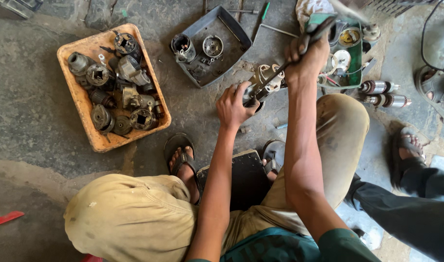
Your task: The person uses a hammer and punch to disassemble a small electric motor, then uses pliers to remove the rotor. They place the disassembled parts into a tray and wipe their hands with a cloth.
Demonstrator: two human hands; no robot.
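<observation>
**Q:** ok what's lying around on that concrete floor, going left to right? any boxes or labels?

**A:** No packages or signs I can make out. I'll use the orange tray point(81, 104) as the landmark. Down and left of it, at the frame edge, there's a red strip point(5, 219). The tray itself is rectangular, grubby, and packed with grey metal motor housings point(120, 92), maybe a dozen, jumbled and touching each other.

**Q:** and to the right of the tray?

**A:** Just right of it, a bit higher, is a grey plastic tray point(231, 29) sitting at an angle. It holds two round metal parts point(198, 47) and some small dark bits. Further right, well apart from the orange tray, there's a green container point(355, 60) with pale round pieces and wires in it, and a white rag point(310, 8) just above it. Right of that, two motor rotors point(384, 93) lie side by side on the floor.

**Q:** what are the hands doing?

**A:** The left hand point(235, 104) is clenched around a small motor part point(266, 83) held above the floor, between the grey tray and the green container. The right hand point(306, 60) is closed tight on the handle of a long tool point(299, 51), whose shaft runs down into that part. Someone else's sandalled foot point(408, 150) is at far right.
</observation>
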